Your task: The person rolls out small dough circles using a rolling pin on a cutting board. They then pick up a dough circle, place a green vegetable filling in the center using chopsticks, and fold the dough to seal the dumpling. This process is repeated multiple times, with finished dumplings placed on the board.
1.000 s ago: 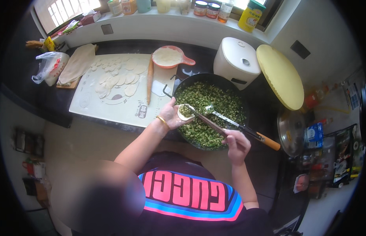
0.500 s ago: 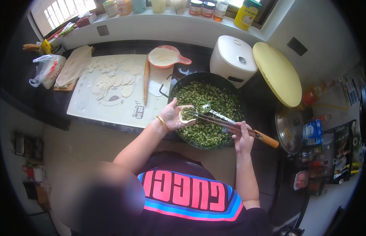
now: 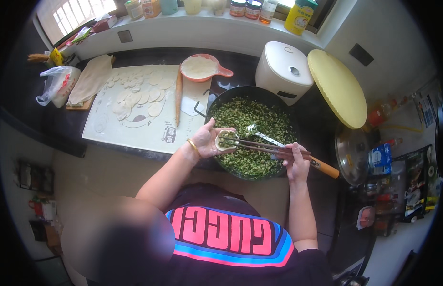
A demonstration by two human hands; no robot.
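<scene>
A round white dumpling wrapper (image 3: 219, 145) lies cupped in my left hand (image 3: 206, 139), with green chopped filling on it. Holding it are the left fingers, curled beneath and around its edge. My right hand (image 3: 296, 163) grips a pair of dark chopsticks (image 3: 265, 145), whose tips reach the filling on the wrapper. Under both hands is a black wok (image 3: 294, 125) full of chopped green filling (image 3: 250, 112). A metal utensil with an orange wooden handle (image 3: 325, 168) rests in it, passing beneath the right hand; whether the fingers touch it I cannot tell.
Left of the wok, a white pastry mat (image 3: 100, 136) carries several wrappers (image 3: 154, 109) and a rolling pin (image 3: 178, 97). Behind stands a pink scoop of flour (image 3: 199, 67). A white rice cooker (image 3: 283, 66) and a yellow round lid (image 3: 338, 90) are at the back right.
The wrapper has tilted so more of its filling shows. The chopsticks stay at the wrapper, lying a little flatter, with my right hand slightly lower and farther right.
</scene>
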